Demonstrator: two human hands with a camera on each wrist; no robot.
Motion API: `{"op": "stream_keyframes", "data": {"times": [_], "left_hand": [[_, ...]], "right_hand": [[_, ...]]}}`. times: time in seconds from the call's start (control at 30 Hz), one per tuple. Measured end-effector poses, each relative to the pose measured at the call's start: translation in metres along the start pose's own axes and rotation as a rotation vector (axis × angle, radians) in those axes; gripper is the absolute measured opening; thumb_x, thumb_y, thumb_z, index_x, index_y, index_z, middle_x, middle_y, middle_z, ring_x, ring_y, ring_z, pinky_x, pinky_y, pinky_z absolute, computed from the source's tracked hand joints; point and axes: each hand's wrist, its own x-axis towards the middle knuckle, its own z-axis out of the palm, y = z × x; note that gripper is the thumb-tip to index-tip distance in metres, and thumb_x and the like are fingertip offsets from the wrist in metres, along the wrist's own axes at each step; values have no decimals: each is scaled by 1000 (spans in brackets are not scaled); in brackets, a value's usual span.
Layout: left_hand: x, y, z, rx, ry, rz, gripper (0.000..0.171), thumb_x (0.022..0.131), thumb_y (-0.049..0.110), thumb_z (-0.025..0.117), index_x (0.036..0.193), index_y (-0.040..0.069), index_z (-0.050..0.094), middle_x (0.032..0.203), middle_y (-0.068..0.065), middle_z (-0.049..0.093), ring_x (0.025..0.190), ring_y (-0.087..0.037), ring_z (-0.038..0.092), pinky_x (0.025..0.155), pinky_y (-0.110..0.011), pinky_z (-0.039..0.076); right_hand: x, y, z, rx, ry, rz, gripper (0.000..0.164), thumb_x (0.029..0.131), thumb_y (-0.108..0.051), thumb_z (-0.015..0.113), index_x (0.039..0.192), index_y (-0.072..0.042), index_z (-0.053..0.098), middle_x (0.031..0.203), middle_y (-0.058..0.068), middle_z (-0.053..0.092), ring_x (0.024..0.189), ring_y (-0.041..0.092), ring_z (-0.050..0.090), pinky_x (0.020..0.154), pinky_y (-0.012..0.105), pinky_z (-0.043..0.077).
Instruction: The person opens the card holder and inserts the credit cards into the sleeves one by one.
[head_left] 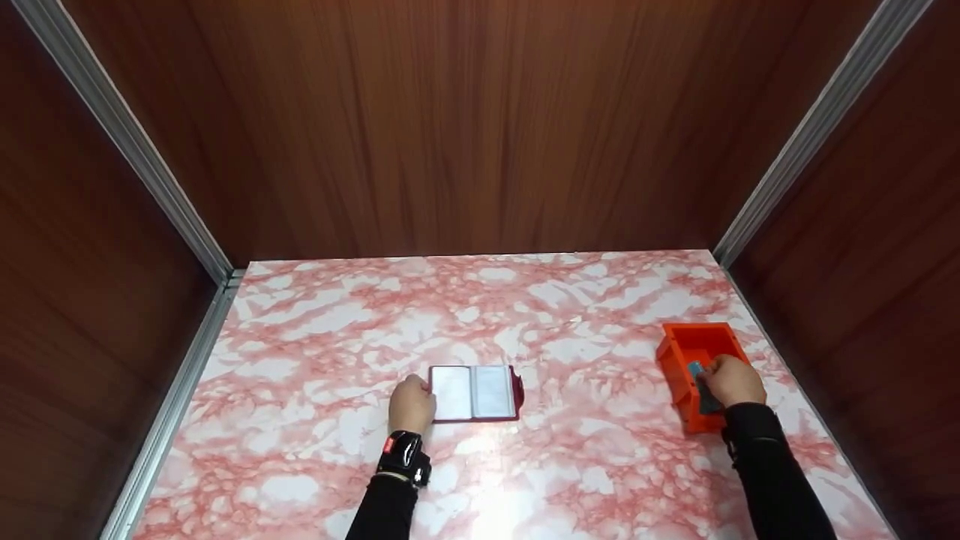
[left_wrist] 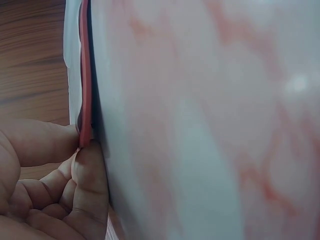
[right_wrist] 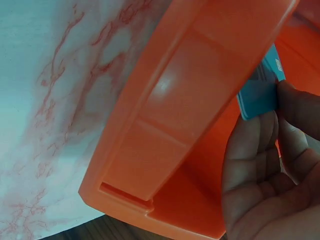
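A dark red card holder (head_left: 452, 394) lies spread open on the table, with pale, clear-looking sleeves on both sides and a clasp tab at its right edge. My left hand (head_left: 411, 405) pinches its left edge between thumb and fingers; in the left wrist view the red cover edge (left_wrist: 86, 75) sits between the fingertips. Over on the right, my right hand (head_left: 736, 381) reaches into an orange bin (head_left: 680, 386) and pinches a blue-green card (right_wrist: 260, 95) between thumb and fingers. The fingers cover part of that card.
The table (head_left: 360, 315) has a red and white marbled top. Dark wood panels (head_left: 465, 135) rise behind it and at both sides, with metal rails (head_left: 161, 165) along the corners. The orange bin stands close to the table's right edge.
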Motion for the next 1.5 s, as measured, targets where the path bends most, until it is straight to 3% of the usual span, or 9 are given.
{"op": "stream_keyframes", "data": {"times": [0.37,1.0,1.27,1.37,1.5], "left_hand": [[-1,0,0,-4,-15,-13,8,74,-3,68,80,-1,63,73,-12,65,75,-37,64,72,-48,51],[-2,1,-1,-4,-12,-9,7,75,-3,68,79,0,62,72,-12,64,74,-37,64,71,-48,51],[-3,1,-1,-14,-12,-7,8,75,-4,68,80,-1,63,72,-11,63,75,-36,64,72,-48,51],[-3,1,-1,-22,-4,-3,8,74,-4,69,80,-1,63,71,-10,63,74,-36,64,72,-48,51],[-2,1,-2,-27,-10,-12,10,74,-4,71,80,-2,63,71,-10,64,74,-36,64,73,-48,51]], "right_hand": [[-4,-3,-4,-26,58,-32,19,92,-15,63,83,2,59,79,19,62,74,36,58,68,51,47],[-4,2,-8,21,38,-30,19,93,-15,63,84,2,60,80,17,61,73,34,57,68,48,47],[-5,-1,-20,2,47,-33,17,89,-12,51,75,-3,53,68,9,51,66,28,51,59,37,39],[-6,-3,-26,9,60,-34,18,90,-11,47,74,-3,49,67,9,46,65,29,48,59,38,37],[-6,-4,-32,32,93,-40,18,92,-11,46,80,1,50,73,16,51,70,35,50,62,41,40]]}}
